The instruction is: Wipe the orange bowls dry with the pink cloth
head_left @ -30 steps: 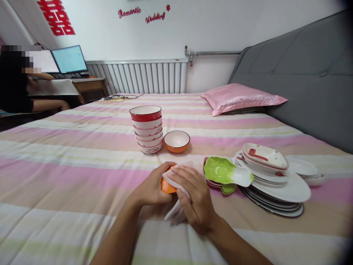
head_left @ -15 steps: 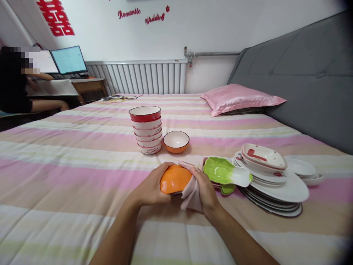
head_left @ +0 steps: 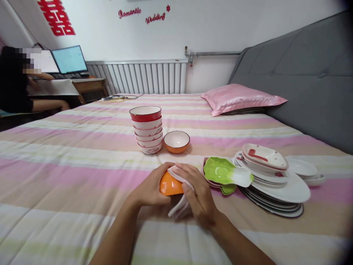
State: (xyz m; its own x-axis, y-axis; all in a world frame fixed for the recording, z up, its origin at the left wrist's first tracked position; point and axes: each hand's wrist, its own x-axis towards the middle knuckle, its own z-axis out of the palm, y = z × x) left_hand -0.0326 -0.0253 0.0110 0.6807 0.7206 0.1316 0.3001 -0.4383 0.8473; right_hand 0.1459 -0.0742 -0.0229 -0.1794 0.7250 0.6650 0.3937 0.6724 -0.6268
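My left hand [head_left: 153,187] grips the left side of an orange bowl [head_left: 170,184], which is tipped so that its glossy outside faces me. Over the bowl's right side lies a pale pink cloth [head_left: 182,206], pressed there by my right hand [head_left: 200,191], whose fingers are wrapped round it. The bowl's inside is hidden. Just beyond my hands, a second orange bowl [head_left: 177,140] with a white inside stands upright beside a stack of red-and-white bowls [head_left: 148,130]. Close to my right hand lies a green cabbage-shaped dish [head_left: 220,171] on top of other dishes.
Stacked plates [head_left: 292,187] with a squarish red-patterned dish [head_left: 264,156] on top sit at the right on the striped bedspread [head_left: 68,176]. Farther back are a pink pillow [head_left: 239,97], a grey headboard [head_left: 298,73] and some cables [head_left: 121,97]. A person [head_left: 13,84] sits at a desk on the left.
My right hand and the cloth have moved left and over the orange bowl, covering more of its right side. The left hand keeps its hold on the bowl.
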